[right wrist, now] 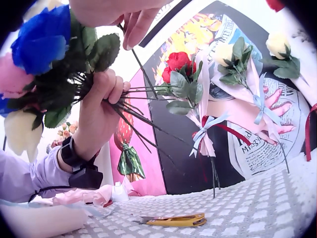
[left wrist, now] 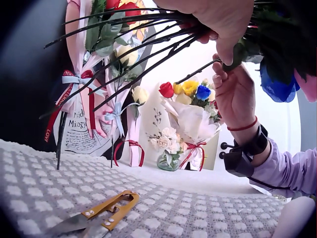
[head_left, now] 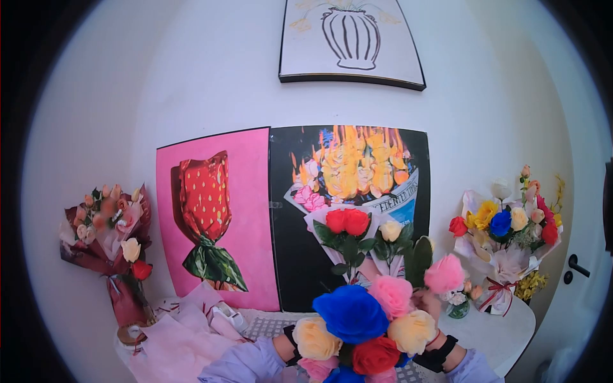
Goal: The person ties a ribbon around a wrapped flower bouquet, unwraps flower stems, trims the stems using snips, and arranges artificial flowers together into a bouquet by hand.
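Note:
My left hand [right wrist: 101,99] grips a bundle of dark flower stems [right wrist: 143,124], its fingers curled round them. At the top of that bouquet are a big blue rose [head_left: 351,313], a red rose [head_left: 378,355], cream roses [head_left: 317,338] and a pink rose [head_left: 391,295]. Close beside it, my right hand [left wrist: 235,96] pinches a single stem [right wrist: 140,67] between thumb and fingers. A separate pink rose [head_left: 445,273] stands just above the right hand, to the right of the bouquet. In the head view the left hand is hidden behind the blooms.
Yellow-handled thread snips [left wrist: 111,210] lie on the grey-and-white checked cloth [right wrist: 247,213] under the stems. Wrapped red roses [head_left: 347,221] stand at the back. A large wrapped bouquet [head_left: 504,230] is on the right, another [head_left: 108,230] on the left. Pink wrapping paper [head_left: 185,338] covers the table's left.

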`<state>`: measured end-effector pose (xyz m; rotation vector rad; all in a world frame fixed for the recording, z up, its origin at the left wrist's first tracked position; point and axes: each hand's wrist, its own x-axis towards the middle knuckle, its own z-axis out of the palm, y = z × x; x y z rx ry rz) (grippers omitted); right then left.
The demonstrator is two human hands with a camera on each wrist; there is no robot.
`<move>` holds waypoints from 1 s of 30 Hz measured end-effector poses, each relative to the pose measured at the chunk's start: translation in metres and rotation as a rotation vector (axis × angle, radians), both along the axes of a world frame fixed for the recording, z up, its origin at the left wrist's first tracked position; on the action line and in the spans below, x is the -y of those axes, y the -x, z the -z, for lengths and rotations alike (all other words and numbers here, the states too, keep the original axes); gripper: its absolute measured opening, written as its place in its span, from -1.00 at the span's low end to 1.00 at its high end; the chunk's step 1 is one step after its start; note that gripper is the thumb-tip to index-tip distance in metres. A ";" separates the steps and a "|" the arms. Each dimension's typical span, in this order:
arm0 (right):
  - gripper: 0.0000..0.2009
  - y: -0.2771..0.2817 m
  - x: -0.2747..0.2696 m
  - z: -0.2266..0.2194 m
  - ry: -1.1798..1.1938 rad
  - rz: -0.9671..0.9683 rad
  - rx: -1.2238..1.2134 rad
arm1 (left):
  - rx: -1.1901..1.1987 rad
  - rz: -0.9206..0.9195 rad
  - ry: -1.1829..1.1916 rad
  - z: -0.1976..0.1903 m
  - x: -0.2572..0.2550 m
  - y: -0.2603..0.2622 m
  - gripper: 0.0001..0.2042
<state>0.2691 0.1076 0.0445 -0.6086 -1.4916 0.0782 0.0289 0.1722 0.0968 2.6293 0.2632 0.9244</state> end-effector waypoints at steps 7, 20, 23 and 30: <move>-0.93 -0.014 0.015 -0.033 -0.058 0.168 0.084 | 0.029 0.034 -0.059 0.013 0.011 0.006 -0.66; -0.94 -0.018 0.057 -0.053 -0.015 0.210 -0.021 | -0.031 0.257 -0.204 0.024 0.012 0.002 -0.65; -0.94 -0.015 0.056 -0.046 0.015 0.197 -0.025 | -0.072 0.291 -0.229 0.035 0.006 0.017 -0.65; -0.93 0.006 0.040 -0.018 0.024 0.117 0.034 | -0.106 0.239 -0.273 0.043 0.011 0.018 -0.66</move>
